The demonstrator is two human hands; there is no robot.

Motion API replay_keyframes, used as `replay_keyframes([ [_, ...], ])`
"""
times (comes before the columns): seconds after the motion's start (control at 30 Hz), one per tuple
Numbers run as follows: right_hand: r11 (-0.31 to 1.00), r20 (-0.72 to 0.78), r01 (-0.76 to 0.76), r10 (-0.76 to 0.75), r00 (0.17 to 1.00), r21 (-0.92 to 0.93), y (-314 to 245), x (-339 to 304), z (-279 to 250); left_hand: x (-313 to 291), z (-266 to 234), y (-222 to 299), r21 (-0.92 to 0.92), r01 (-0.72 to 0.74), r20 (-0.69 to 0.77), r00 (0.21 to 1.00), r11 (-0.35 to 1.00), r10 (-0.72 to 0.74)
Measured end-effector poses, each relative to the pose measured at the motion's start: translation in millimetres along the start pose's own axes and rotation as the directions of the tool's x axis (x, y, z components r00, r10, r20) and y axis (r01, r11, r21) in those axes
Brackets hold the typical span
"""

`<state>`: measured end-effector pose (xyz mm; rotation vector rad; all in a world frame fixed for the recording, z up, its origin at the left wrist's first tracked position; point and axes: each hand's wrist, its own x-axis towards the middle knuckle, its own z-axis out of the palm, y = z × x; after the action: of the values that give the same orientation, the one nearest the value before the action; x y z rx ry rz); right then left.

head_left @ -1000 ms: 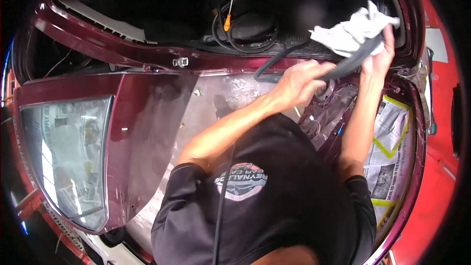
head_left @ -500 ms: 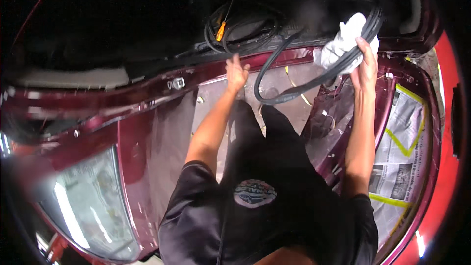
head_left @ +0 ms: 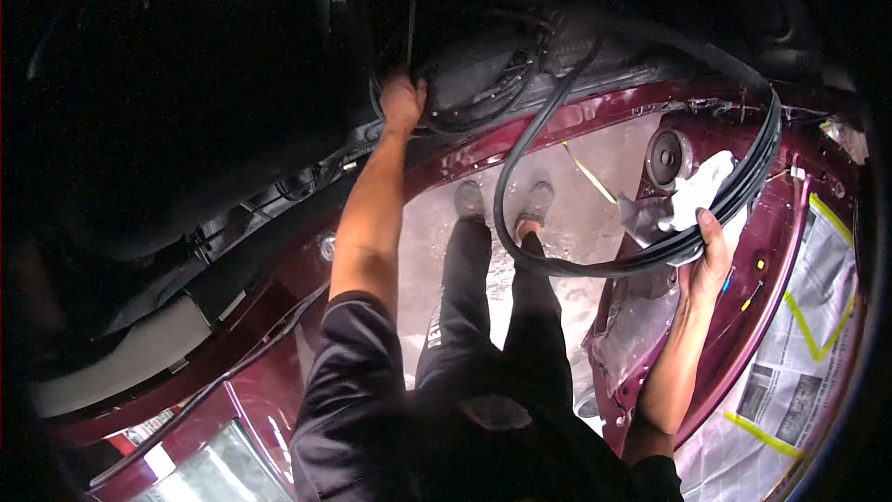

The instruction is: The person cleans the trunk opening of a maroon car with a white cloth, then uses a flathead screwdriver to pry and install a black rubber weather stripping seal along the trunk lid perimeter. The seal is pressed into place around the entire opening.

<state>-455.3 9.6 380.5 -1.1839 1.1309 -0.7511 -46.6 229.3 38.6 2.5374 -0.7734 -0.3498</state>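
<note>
My right hand [head_left: 703, 256] is closed around a bundled loop of black rubber weatherstrip [head_left: 595, 270] and a crumpled white cloth [head_left: 701, 188]. The weatherstrip hangs in a wide arc, its upper stretch running up over the sill. Reaching far out, my left hand [head_left: 402, 102] closes over the handle of a screwdriver. Its thin shaft [head_left: 412, 33] points away from me, and the handle is hidden under the fingers. More black strip [head_left: 465, 125] lies coiled beside that hand, inside the dark car interior.
A maroon car sill [head_left: 483, 151] crosses in front of me. To the right stands an open maroon door with a round speaker [head_left: 667, 156] and newspaper [head_left: 790, 390] taped over its window. A yellow strip [head_left: 590, 173] hangs near my feet. Another window [head_left: 218, 465] is at lower left.
My left hand has gone from near the sill to the screwdriver and covers its orange handle. My right hand has come lower and closer with the weatherstrip and cloth. The view has shifted.
</note>
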Motion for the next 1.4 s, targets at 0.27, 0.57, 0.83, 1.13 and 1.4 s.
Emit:
replay_keyframes([
  [0.27, 0.997, -0.03, 0.016, -0.014, 0.999, 0.072, -20.9, 31.7, -5.3, 60.7, -73.7, -3.8, -0.395, -0.097, -0.008, 0.995, 0.913, 0.102],
  [0.57, 0.999, -0.061, 0.032, -0.029, 0.998, 0.039, -14.4, 37.7, 15.6, 82.7, -80.5, -16.4, -0.099, -0.331, -0.29, 0.912, 0.938, 0.291],
  [0.83, 1.0, -0.048, 0.024, -0.024, 0.999, -0.011, -29.0, 42.1, -6.5, 64.1, -9.1, -104.2, 0.325, -0.197, -0.062, 0.971, 0.925, 0.229],
  [1.13, 0.869, 0.083, 0.121, -0.092, 0.992, -0.48, -11.8, 56.8, -0.3, 105.7, -147.4, 7.4, -0.145, -0.187, -0.099, 0.98, 0.972, 0.173],
  [1.4, 0.863, 0.077, 0.096, -0.067, 0.995, -0.496, 25.0, 65.6, -32.2, 163.6, -352.0, 84.4, -0.879, 0.039, -0.05, 0.984, 0.474, -0.172],
])
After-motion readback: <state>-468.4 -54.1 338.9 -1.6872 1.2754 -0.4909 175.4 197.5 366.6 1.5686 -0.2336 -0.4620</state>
